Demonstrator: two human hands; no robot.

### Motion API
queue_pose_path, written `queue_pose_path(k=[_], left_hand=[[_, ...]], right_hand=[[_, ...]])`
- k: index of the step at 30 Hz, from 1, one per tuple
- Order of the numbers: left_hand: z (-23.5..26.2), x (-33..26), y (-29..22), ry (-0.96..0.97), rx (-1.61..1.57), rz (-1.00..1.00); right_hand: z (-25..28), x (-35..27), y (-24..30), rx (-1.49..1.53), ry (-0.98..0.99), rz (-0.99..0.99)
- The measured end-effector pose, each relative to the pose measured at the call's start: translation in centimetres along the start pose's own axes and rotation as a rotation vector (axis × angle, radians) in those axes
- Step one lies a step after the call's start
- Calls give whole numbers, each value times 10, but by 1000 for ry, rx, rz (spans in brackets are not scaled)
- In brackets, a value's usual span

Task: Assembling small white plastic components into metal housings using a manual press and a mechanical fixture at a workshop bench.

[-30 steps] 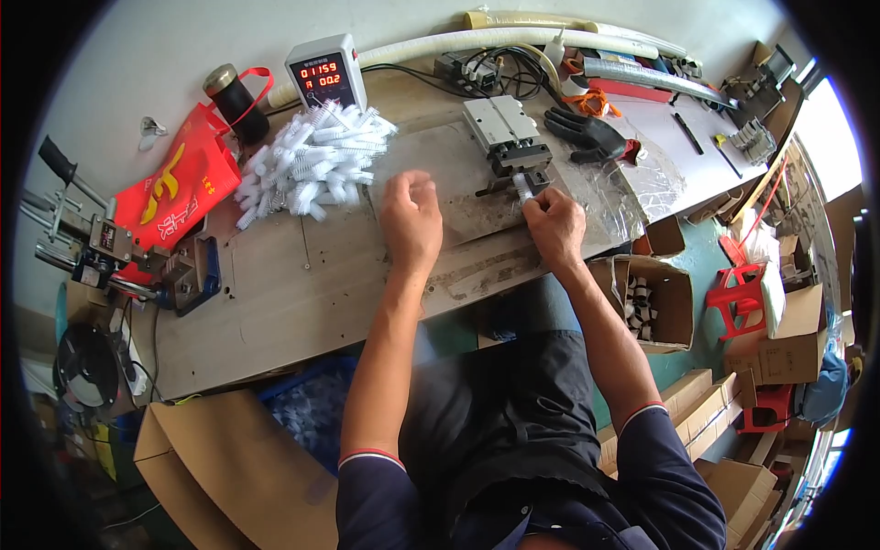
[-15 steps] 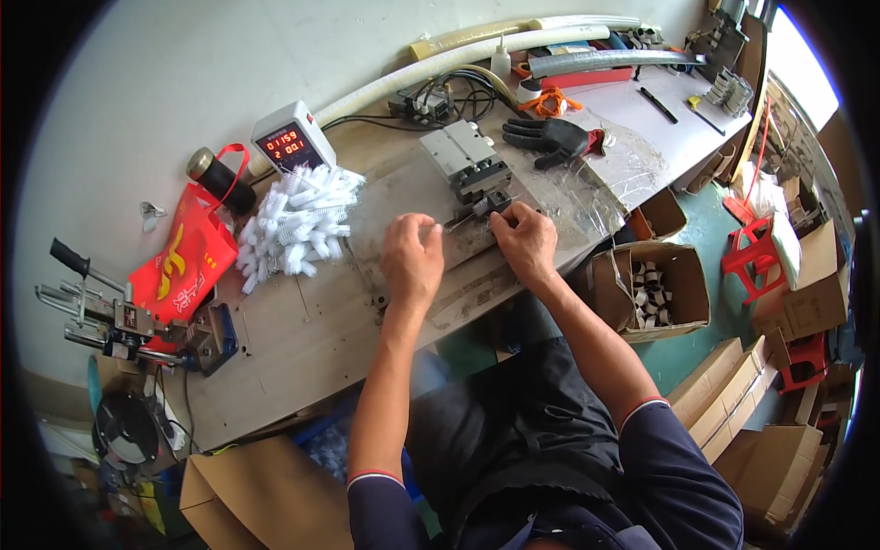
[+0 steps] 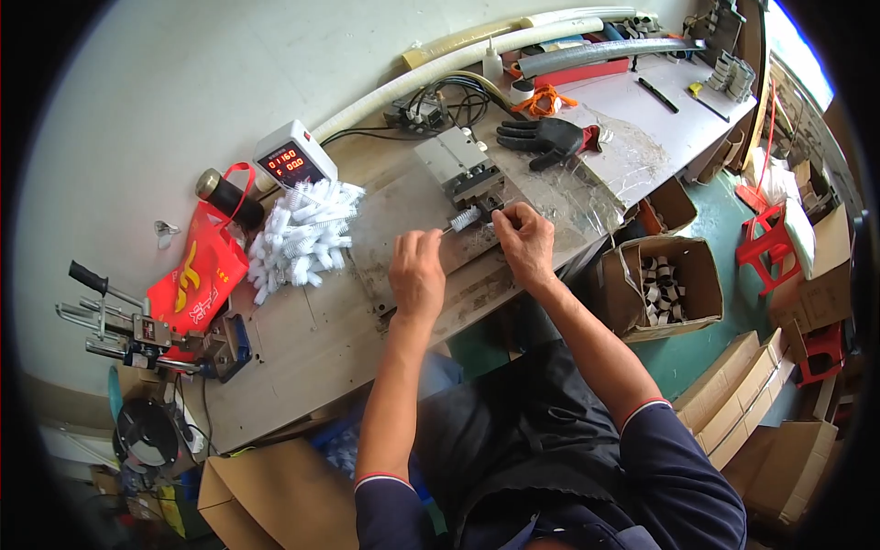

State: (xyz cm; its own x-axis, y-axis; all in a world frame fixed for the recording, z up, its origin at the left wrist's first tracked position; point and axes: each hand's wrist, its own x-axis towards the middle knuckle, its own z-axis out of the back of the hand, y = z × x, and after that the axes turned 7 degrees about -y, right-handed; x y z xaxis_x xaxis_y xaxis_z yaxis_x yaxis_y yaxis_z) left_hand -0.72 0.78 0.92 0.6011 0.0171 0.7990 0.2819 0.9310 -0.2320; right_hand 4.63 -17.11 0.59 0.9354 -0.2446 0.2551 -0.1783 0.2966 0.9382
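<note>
My left hand (image 3: 418,273) is closed in a pinch on the thin metal stem of a small white spiral brush (image 3: 465,219). The brush's bristled part lies beside the dark front block of a grey metal fixture (image 3: 456,158) on the bench. My right hand (image 3: 526,244) is at the right side of that block, thumb and fingertips pressed together. What those fingers hold, if anything, is hidden. Left of the fixture, a heap of white spiral brushes (image 3: 302,234) lies on the bench.
A counter box with a red display (image 3: 295,156) stands behind the heap. Left are a red bag (image 3: 197,275) and a lever press (image 3: 156,335). A black glove (image 3: 545,137) lies right of the fixture. An open carton (image 3: 674,284) with white-and-dark pieces stands below the bench's right side.
My left fingers have closed on the brush stem, and the brush sits slightly farther left of the fixture block. My right hand stays by the block. The red display reads differently, and the view has shifted slightly.
</note>
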Motion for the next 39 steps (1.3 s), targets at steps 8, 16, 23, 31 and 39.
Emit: queue_pose_path(k=[8, 16, 23, 31, 39], left_hand=[[7, -5, -14, -185, -77, 37], [20, -7, -21, -256, -171, -154], [24, -14, -28, -68, -147, -313], [19, -16, -37, 9, -105, -321], [0, -9, -66, 41, -417, 369]], right_hand=[[-3, -3, -2, 239, 110, 76], [12, 5, -2, 437, 317, -138], [23, 11, 1, 675, 470, -281], [26, 17, -11, 680, 547, -263], [30, 10, -5, 602, 638, -98]])
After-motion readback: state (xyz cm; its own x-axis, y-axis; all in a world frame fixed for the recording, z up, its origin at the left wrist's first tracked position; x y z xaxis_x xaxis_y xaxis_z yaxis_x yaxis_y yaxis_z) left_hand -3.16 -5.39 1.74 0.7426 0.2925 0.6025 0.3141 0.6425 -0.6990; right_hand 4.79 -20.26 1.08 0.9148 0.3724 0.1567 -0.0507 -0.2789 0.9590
